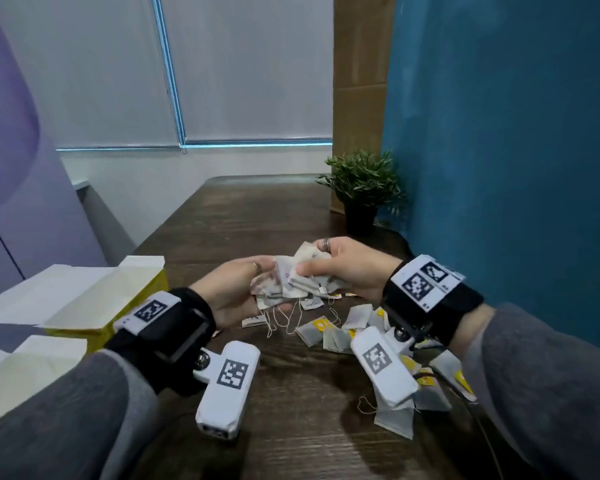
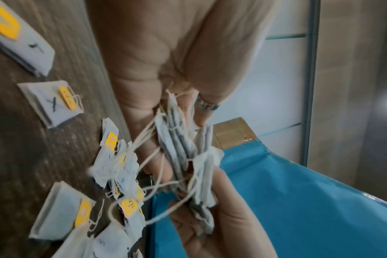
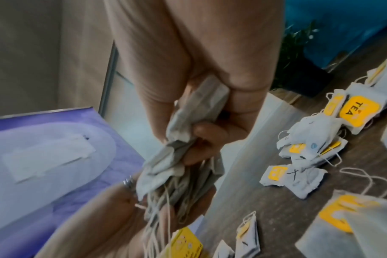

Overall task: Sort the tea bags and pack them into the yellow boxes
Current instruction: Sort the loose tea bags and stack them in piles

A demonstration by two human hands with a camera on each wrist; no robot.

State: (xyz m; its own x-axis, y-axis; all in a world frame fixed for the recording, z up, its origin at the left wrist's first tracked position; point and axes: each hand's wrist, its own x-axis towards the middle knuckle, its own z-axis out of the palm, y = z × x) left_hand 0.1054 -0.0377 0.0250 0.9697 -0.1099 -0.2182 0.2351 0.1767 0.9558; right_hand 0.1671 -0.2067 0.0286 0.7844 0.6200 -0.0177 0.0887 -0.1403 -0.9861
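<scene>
Head view shows the task in an early or middle stage, as I judge it: many loose tea bags (image 1: 329, 336) lie scattered on the dark wooden surface (image 1: 291, 427), and the open yellow box (image 1: 94, 299) at the left shows no bags inside, though its interior is only partly visible. A second open box (image 1: 21, 368) stands nearer to the person, also at the left. Both hands are raised above the surface, facing each other, and together they hold a bunch of tea bags (image 1: 284, 282) with strings hanging down. The left hand (image 1: 236, 289) is palm up under the bunch, its fingers curled round the lower part. The right hand (image 1: 343, 268) comes from the other side and its fingers pinch the upper bags, thumb toward the person. The wrist views confirm that several flat bags are pressed together edge to edge between the two hands. So one group is gathered but not packed, and most of the bags remain to be sorted.
</scene>
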